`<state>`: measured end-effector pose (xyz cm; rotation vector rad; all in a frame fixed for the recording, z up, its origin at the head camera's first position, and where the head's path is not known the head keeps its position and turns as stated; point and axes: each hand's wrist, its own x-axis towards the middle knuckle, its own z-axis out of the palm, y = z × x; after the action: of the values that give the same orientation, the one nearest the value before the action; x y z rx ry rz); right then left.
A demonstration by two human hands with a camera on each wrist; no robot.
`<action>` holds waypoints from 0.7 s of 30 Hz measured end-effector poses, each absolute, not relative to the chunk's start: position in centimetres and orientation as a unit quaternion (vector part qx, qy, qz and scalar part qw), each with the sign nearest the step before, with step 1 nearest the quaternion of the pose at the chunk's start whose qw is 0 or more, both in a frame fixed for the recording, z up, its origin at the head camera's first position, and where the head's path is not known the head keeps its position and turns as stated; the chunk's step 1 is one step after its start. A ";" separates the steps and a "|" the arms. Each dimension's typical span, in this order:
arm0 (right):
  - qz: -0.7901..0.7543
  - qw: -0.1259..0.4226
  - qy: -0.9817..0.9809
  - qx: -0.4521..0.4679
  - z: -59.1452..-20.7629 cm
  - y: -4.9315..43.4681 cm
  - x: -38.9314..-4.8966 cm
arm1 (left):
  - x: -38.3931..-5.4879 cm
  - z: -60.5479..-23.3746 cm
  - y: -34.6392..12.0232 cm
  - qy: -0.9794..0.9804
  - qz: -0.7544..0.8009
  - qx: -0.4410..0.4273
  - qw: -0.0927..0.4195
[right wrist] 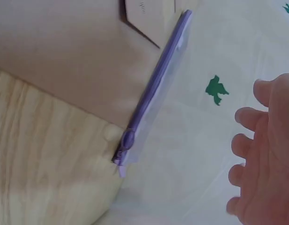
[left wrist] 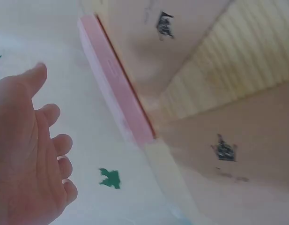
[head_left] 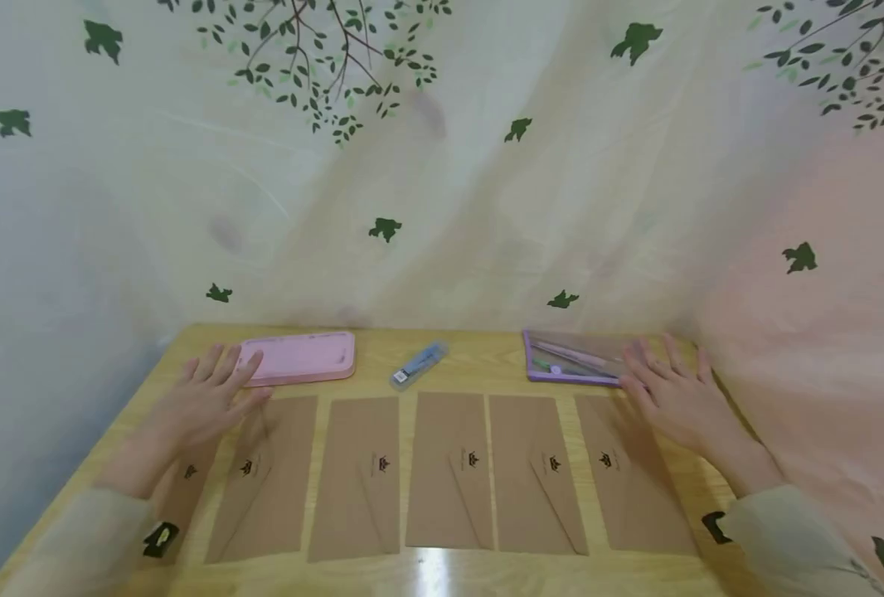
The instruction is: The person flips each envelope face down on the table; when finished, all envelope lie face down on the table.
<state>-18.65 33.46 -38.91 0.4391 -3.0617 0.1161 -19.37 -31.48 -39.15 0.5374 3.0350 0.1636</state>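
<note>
My left hand (head_left: 206, 398) is spread open, its fingers overlapping the left end of a pink case (head_left: 300, 355) in the head view. The left wrist view shows that hand (left wrist: 27, 150) with nothing in it and the pink case (left wrist: 118, 79) off to one side. My right hand (head_left: 677, 398), also spread, overlaps the right end of a clear zip pouch (head_left: 572, 362) with purple edging and pens inside. In the right wrist view this hand (right wrist: 266, 150) is empty, and the pouch's purple zip (right wrist: 151, 89) shows beside it.
Several brown kraft envelopes (head_left: 360, 481) with small black crown prints lie in a row across the wooden table (head_left: 367, 580). Between the case and the pouch lies a small blue-and-clear packet (head_left: 420, 365). A pale leaf-patterned cloth (head_left: 457, 182) hangs behind the table.
</note>
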 end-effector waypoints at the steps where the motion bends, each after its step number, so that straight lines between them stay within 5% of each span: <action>1: 0.039 0.028 -0.990 0.136 -38.8 33.4 -18.4 | -19.3 -39.0 -30.9 0.982 0.059 0.174 0.034; 21: 0.190 0.153 -0.962 0.121 -39.0 34.4 -15.6 | -21.0 -40.2 -9.3 0.917 0.180 0.356 -0.016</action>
<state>-15.57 34.43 -39.01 0.3468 -2.7606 0.5444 -20.97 -9.31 -40.18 1.1310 2.9095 0.5713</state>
